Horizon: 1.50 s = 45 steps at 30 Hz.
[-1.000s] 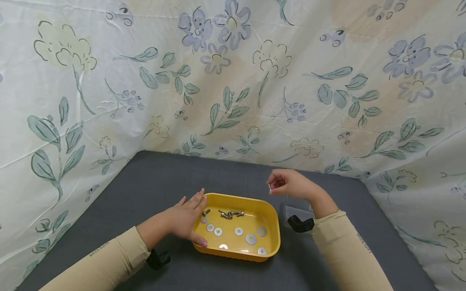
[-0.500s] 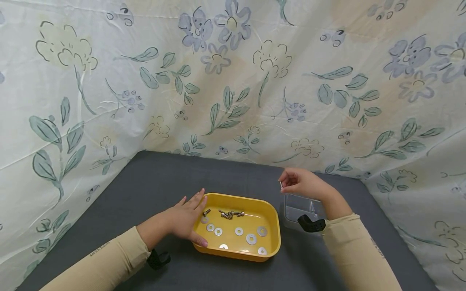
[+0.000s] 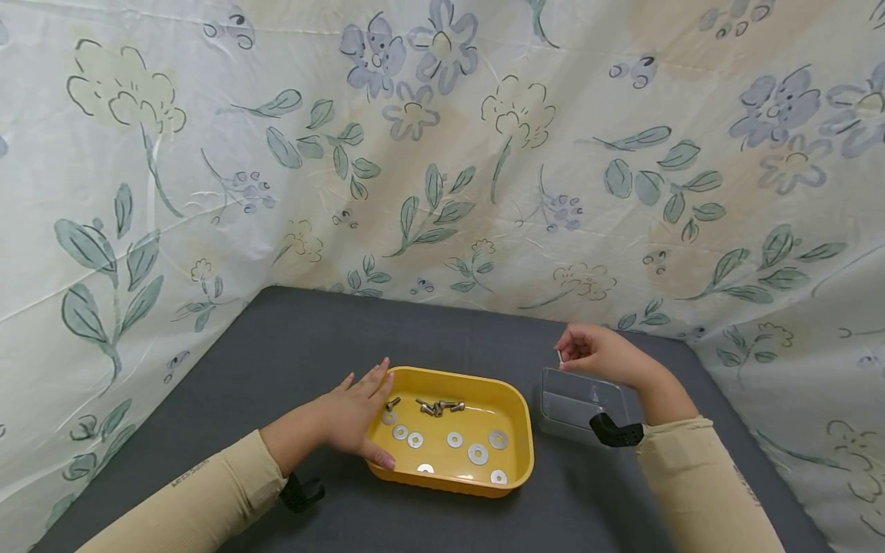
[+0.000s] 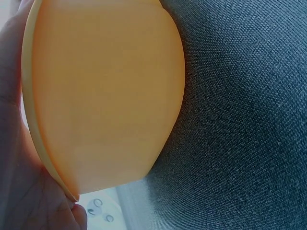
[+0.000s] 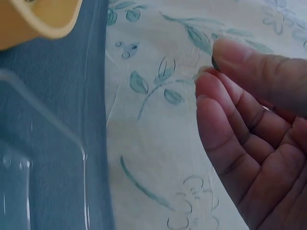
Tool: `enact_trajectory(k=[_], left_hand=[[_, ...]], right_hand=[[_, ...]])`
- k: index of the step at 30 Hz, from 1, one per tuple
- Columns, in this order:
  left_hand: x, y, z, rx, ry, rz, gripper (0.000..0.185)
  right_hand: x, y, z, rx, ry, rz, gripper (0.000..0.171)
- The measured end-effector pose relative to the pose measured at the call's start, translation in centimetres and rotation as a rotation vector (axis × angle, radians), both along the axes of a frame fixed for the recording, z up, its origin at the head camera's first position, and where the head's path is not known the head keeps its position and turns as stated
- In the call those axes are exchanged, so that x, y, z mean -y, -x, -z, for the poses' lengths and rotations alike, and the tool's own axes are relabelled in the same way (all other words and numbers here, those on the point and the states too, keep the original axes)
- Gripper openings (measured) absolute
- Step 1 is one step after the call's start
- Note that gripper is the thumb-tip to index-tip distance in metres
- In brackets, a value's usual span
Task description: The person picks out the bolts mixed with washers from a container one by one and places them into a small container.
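Note:
My left hand lies with spread, straight fingers across the left end of a yellow tray, its thumb over the near rim. The tray's outer wall fills much of the left wrist view. Inside it lie several flat washers and a cluster of bolts. My right hand pinches a thin silver washer, seen edge-on, between thumb and fingertips. This hand hovers above the far edge of a clear plastic box. In the right wrist view the washer is mostly hidden by the fingertips.
A dark grey cloth covers the table. Floral curtains hang behind it and at both sides. The clear box stands just right of the tray, partly behind the black strap on my right wrist.
My right hand has moved right with the washer, from beside the tray's far right corner to above the clear box, uncovering more of the box. My left hand has stayed in place.

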<state>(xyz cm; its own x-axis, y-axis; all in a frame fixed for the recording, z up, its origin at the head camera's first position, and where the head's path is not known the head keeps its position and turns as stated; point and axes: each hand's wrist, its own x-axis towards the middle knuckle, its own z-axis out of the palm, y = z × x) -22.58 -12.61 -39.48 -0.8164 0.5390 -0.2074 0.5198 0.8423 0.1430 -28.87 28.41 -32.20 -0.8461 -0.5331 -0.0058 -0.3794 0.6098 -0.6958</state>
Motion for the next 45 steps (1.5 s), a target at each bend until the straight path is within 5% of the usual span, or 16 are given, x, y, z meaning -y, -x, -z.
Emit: enact_trajectory(k=[22,45], left_hand=[[-0.1,0.0,0.1,0.006,0.001,-0.006,0.128],[-0.1,0.0,-0.1,0.004,0.019,-0.020,0.128]], right_hand=[[-3.5,-0.3,1.8,0.164,-0.061,0.028,0.024],[-4.1,-0.2,3.5,0.175,-0.067,0.048,0.021]])
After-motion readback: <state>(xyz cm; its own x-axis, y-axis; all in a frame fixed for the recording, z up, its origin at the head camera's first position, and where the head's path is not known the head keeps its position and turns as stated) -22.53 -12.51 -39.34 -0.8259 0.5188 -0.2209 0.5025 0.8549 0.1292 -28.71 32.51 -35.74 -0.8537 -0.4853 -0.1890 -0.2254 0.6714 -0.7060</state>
